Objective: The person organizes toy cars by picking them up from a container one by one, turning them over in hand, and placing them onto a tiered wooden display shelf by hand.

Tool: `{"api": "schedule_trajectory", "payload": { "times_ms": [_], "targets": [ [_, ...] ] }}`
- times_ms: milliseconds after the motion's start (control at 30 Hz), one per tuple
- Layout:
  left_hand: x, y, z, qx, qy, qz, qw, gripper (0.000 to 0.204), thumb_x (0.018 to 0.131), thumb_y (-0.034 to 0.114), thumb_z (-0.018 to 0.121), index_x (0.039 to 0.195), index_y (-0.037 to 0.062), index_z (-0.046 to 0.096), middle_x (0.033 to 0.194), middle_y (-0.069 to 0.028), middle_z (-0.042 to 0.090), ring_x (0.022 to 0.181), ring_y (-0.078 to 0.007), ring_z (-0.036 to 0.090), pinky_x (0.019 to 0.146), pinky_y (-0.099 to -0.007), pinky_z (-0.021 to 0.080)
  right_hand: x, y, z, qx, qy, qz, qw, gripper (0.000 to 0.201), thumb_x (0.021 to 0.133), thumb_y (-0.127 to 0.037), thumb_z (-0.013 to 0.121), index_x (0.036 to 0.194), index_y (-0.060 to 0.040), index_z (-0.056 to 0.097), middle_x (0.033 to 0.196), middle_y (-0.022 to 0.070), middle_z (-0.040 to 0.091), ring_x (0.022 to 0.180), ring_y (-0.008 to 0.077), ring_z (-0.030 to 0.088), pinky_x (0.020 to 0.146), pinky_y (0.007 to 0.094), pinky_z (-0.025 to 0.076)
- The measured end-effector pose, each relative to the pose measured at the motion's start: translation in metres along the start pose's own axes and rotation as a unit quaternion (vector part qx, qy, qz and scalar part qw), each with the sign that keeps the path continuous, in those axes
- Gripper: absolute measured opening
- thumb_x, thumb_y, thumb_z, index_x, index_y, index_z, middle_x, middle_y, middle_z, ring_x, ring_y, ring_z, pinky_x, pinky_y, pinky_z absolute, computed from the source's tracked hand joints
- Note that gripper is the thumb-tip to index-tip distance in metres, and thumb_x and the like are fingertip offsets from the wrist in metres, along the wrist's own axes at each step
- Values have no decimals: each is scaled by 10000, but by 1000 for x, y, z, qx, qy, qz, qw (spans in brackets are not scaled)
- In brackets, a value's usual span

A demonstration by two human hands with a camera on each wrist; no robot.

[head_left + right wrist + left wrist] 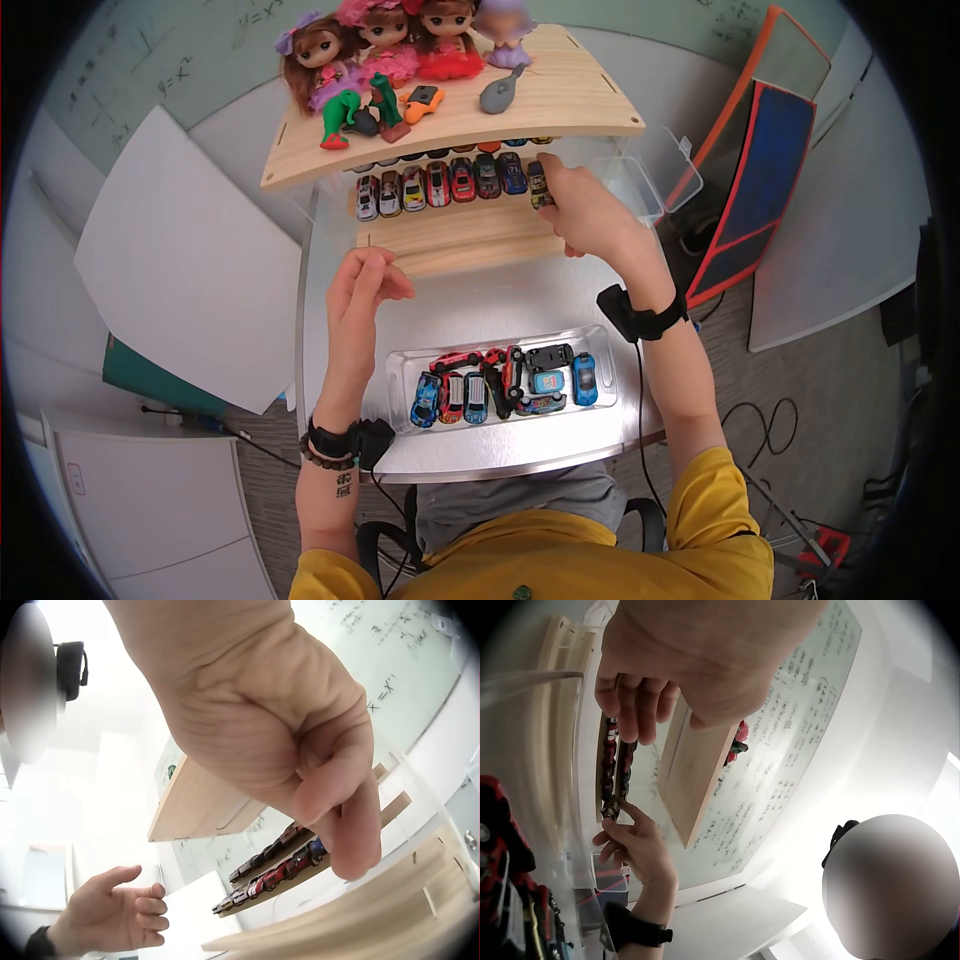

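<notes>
My right hand point(590, 215) is at the right end of the front row of toy cars, gripping a dark toy car point(538, 186) between thumb and index finger. In the left wrist view, my right hand point(646, 851) has its fingers around that end of the row. The car itself is hidden behind the palm in the right wrist view. To its left, several toy cars point(437, 185) stand side by side on the wooden tier point(450, 245). My left hand point(360, 290) hovers in front of the lower tier, holding nothing, its fingers loosely bent.
Near the table's front edge lies a clear tray point(400, 395) of jumbled toy cars. Above the tiers, a wooden top board point(590, 95) carries dolls point(445, 45) and small figures, including a grey one point(500, 90). A clear plastic flap point(680, 175) sticks out at right.
</notes>
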State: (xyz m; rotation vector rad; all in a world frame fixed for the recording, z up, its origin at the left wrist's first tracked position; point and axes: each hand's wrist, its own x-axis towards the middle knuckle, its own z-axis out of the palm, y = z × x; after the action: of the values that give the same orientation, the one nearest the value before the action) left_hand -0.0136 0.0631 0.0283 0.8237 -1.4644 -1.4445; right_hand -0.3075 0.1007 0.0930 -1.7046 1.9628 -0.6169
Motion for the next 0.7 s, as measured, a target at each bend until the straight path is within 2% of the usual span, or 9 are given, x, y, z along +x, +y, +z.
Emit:
{"api": "schedule_trajectory", "payload": {
  "times_ms": [100,167,200,267,300,367,500,567,700],
  "targets": [
    [0,0,0,1,-1,0,1000,297,1106,284,473,1145,13,586,855,-80,657,813,-160,628,808,-303,494,2,2,1,-4,4,-6,1000,368,919,57,607,1216,200,443,840,320,669,568,365,703,445,440,540],
    [0,0,0,2,-1,-1,1000,297,1107,284,472,1146,12,586,856,-80,658,812,-160,628,808,-303,494,3,1,1,-39,5,-7,999,373,899,57,605,1201,219,458,864,360,671,709,450,720,572,488,578],
    [0,0,0,0,-2,-2,1000,298,1108,283,471,1147,11,585,857,-81,658,811,-160,629,808,-303,495,5,4,4,-39,5,-8,999,373,899,57,605,1201,219,458,864,360,671,709,450,720,572,488,578],
    [-1,0,0,-2,-2,-2,1000,298,1109,282,470,1148,10,585,858,-81,658,810,-160,629,808,-303,497,8,14,12,-76,73,-67,992,384,866,69,585,1198,225,470,870,391,663,884,523,691,753,536,574],
    [-1,0,1,-3,-2,-2,1000,297,1109,280,471,1149,9,586,858,-80,658,811,-160,629,808,-303,498,9,15,13,-76,72,-68,992,384,866,69,585,1198,225,470,870,391,663,884,523,691,753,536,574],
    [-1,0,0,-4,-2,-3,1000,296,1109,278,471,1150,8,586,858,-80,658,811,-160,630,808,-302,499,10,16,15,-100,83,-78,988,414,838,82,564,1212,229,464,874,405,655,973,552,655,867,561,534],
    [-1,0,0,-2,-3,-4,1000,299,1110,282,472,1149,9,586,859,-78,657,812,-158,629,810,-301,500,13,22,21,-122,109,-95,982,507,895,1,637,1332,167,439,889,370,670,931,543,656,830,550,533],
    [-1,0,0,-1,-4,-3,1000,300,1110,285,472,1149,10,586,859,-78,657,813,-158,629,811,-301,500,10,16,20,-110,111,-89,984,452,817,107,544,1237,245,450,871,410,653,924,546,671,825,564,547],
    [0,-1,-1,-4,-5,-3,1000,300,1111,293,475,1143,17,589,860,-75,657,816,-157,631,814,-303,500,15,22,25,-130,107,-86,982,467,798,130,528,1243,248,447,863,409,654,906,546,676,802,566,557]
  ]
}}
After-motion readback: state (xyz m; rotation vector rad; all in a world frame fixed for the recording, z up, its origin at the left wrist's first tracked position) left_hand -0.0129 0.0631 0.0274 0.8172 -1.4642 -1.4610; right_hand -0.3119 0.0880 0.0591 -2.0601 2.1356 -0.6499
